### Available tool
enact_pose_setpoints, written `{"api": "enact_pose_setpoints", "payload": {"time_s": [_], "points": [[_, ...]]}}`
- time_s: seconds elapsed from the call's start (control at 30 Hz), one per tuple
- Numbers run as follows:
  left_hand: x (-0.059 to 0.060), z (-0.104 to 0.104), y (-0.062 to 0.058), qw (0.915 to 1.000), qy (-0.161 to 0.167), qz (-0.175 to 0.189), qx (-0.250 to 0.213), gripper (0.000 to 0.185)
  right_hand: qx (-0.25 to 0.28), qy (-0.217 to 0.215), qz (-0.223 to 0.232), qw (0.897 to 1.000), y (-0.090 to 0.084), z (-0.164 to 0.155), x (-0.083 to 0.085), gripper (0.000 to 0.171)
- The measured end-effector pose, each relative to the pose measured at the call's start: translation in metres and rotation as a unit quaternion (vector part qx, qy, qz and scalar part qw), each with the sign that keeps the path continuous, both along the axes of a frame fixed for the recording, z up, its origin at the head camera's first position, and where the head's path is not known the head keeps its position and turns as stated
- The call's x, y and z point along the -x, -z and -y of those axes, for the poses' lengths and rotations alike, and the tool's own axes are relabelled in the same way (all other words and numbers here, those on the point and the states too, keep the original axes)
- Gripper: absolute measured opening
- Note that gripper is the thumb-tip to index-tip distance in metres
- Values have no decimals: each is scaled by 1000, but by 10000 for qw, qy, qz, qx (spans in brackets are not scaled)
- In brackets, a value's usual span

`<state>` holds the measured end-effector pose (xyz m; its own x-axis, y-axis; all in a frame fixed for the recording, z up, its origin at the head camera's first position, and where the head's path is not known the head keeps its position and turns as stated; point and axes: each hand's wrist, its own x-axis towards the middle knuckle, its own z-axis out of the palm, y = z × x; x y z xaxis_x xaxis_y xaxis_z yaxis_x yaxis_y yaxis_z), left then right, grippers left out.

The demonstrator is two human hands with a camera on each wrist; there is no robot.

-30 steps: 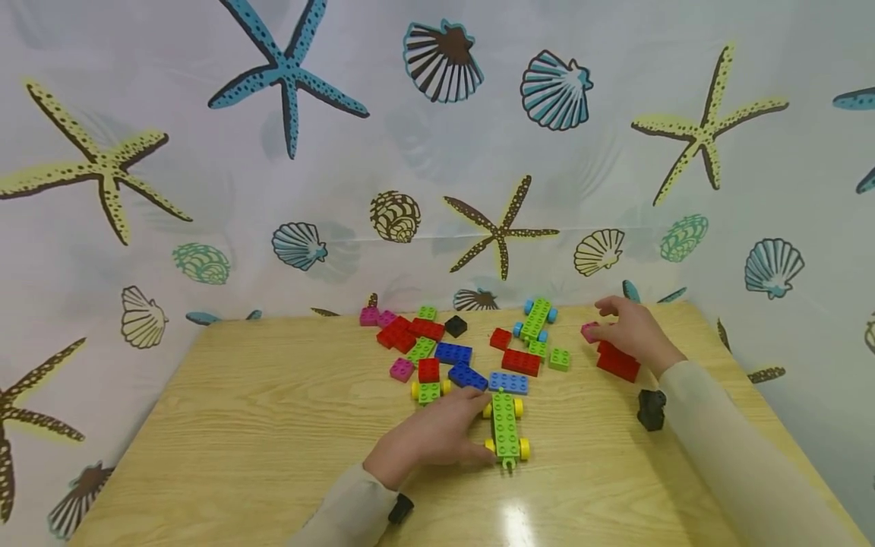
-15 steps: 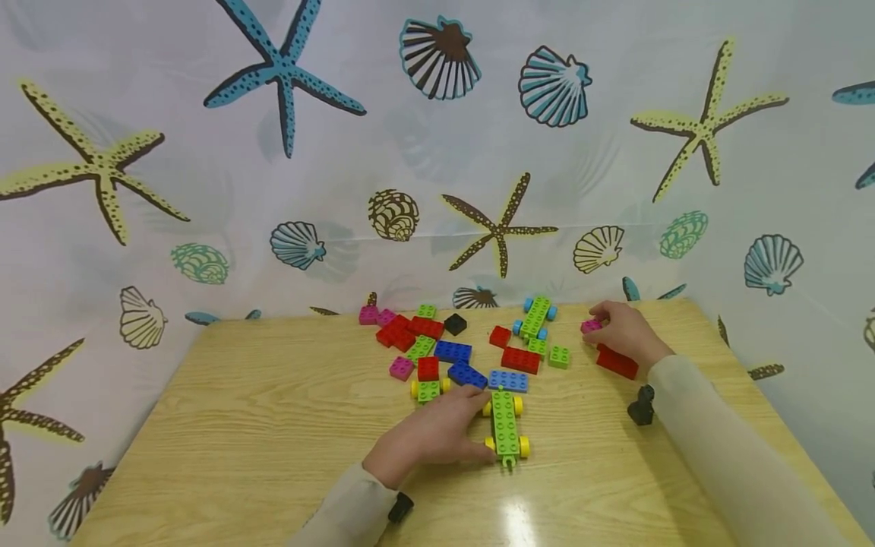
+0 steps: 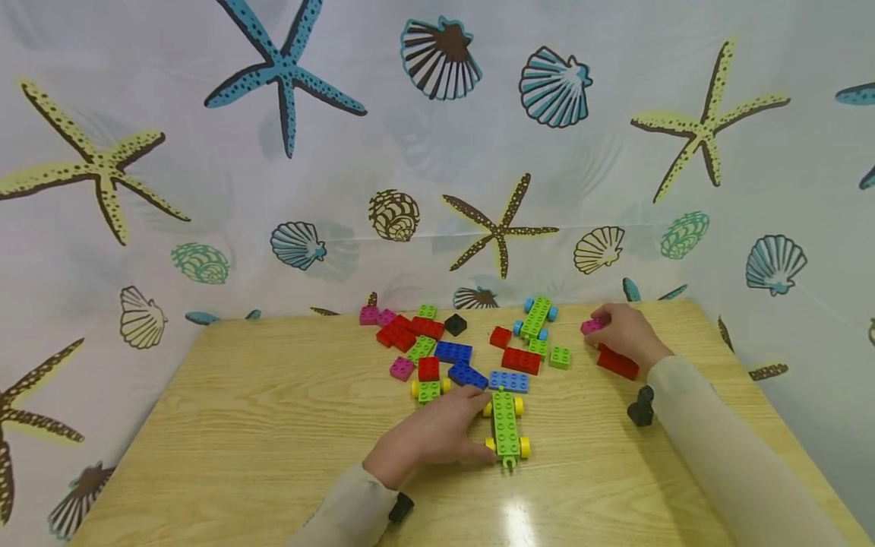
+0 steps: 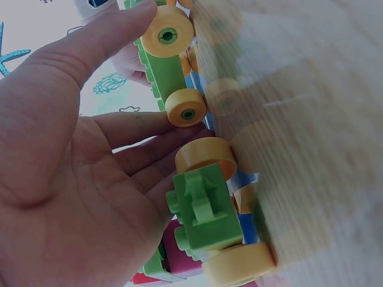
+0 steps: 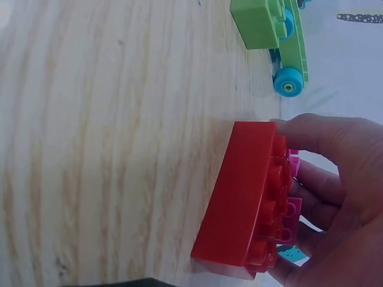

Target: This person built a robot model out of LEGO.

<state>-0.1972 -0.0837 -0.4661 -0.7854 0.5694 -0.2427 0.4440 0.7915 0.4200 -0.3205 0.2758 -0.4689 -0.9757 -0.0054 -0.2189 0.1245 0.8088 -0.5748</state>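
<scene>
My left hand (image 3: 437, 437) lies flat on the wooden table (image 3: 273, 425), against the left side of a long green car base with yellow wheels (image 3: 506, 429). In the left wrist view its thumb and straight fingers (image 4: 149, 125) touch the yellow wheels (image 4: 185, 109). At the far right, my right hand (image 3: 625, 334) pinches a pink brick (image 3: 591, 327) with curled fingers. A red brick (image 3: 617, 362) lies just under that hand. The right wrist view shows the red brick (image 5: 245, 197) in front of the pink brick (image 5: 291, 209) and my right hand (image 5: 341, 197).
Several loose red, blue, green, pink and black bricks (image 3: 437, 353) lie at the back middle. Among them are a green base with blue wheels (image 3: 536, 317), a small yellow-wheeled piece (image 3: 429, 390) and a light blue brick (image 3: 508, 381). A seashell curtain (image 3: 437, 152) closes off the back.
My right hand has shifted slightly back and left, its fingers closing more on the pink brick. The left hand and green car base have stayed put.
</scene>
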Motion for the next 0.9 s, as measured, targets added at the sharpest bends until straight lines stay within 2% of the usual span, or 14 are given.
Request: {"api": "enact_pose_setpoints", "payload": {"time_s": [0.53, 0.9], "points": [[-1, -1, -3, 10000, 14, 12, -19, 95, -8, -125, -309, 9994, -12, 4, -7, 59], [-2, -1, -5, 10000, -29, 16, 6, 96, 161, -371, -636, 9972, -25, 24, -25, 56]]}}
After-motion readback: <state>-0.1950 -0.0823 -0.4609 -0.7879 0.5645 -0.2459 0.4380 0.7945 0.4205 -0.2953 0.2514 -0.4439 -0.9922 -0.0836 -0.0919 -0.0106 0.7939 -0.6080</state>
